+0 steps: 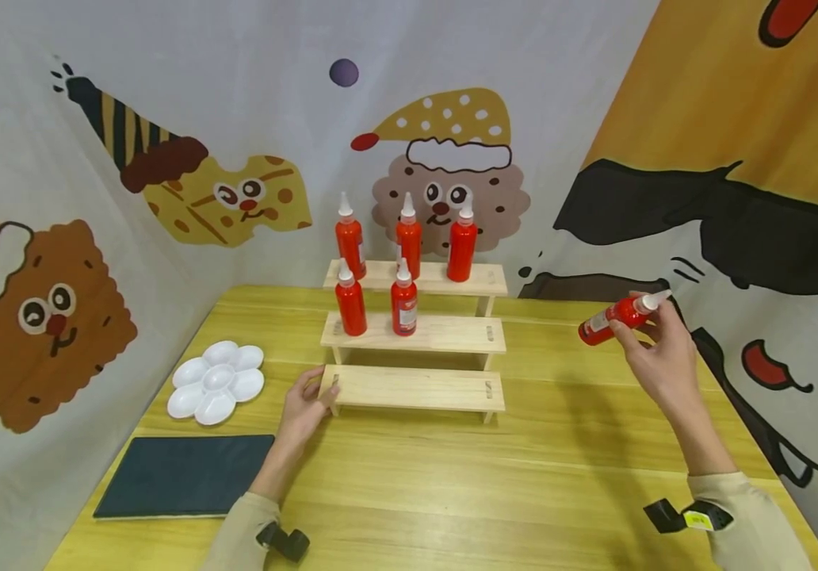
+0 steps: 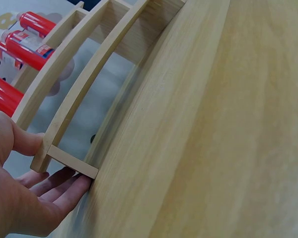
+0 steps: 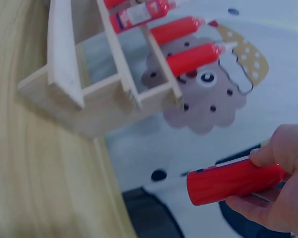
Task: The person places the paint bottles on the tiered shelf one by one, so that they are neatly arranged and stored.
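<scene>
A three-step wooden display stand (image 1: 409, 388) stands on the table. My left hand (image 1: 303, 411) grips the left end of its lowest step, thumb on top and fingers against the side support, as the left wrist view shows. To the right of the stand, my right hand (image 1: 662, 357) holds a red squeeze bottle (image 1: 612, 321) in the air, tilted, its white nozzle pointing up to the right. In the right wrist view the thumb and fingers lie around the bottle (image 3: 228, 181). Three similar bottles (image 1: 462, 250) stand on the top step and two (image 1: 404, 305) on the middle one.
Left of the stand lies a white flower-shaped palette (image 1: 216, 382). Nearer the front is a dark rectangular board (image 1: 184, 476). Cloth with cartoon prints (image 1: 252, 95) hangs behind and beside the wooden table (image 1: 437, 492).
</scene>
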Motion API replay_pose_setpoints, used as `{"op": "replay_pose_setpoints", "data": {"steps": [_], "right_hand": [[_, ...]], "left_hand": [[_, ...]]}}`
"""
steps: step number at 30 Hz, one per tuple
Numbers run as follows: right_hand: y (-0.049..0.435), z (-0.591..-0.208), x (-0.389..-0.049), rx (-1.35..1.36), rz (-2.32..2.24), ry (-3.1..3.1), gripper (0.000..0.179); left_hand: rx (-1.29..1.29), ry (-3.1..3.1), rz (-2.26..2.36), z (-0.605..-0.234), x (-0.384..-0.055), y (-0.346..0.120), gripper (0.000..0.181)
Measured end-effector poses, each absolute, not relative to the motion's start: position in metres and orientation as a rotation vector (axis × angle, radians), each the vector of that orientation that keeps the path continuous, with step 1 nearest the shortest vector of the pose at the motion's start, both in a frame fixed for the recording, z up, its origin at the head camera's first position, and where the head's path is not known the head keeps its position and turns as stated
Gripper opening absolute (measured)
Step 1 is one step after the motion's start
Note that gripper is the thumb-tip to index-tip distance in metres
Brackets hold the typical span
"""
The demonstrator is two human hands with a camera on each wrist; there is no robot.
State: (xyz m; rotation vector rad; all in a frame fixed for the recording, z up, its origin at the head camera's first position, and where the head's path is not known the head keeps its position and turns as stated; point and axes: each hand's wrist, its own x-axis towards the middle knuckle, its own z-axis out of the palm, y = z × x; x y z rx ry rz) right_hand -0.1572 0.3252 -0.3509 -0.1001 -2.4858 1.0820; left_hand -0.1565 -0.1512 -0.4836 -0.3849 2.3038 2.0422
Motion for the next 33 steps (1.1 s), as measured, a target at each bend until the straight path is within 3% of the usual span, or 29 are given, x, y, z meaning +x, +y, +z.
{"op": "replay_pose_setpoints", "data": {"steps": [16,33], "right_hand": [[0.257,-0.311,-0.182,0.189,1.194,-2.361,0.055],[0.201,-0.335,-0.213,0.391,1.32,-2.435,0.048]], "left_hand": [[-0.385,2.338,2.01,-0.483,-0.156,-0.151,0.055],[-0.396,2.332,2.041,-0.485,-0.158,-0.151,0.053]]}}
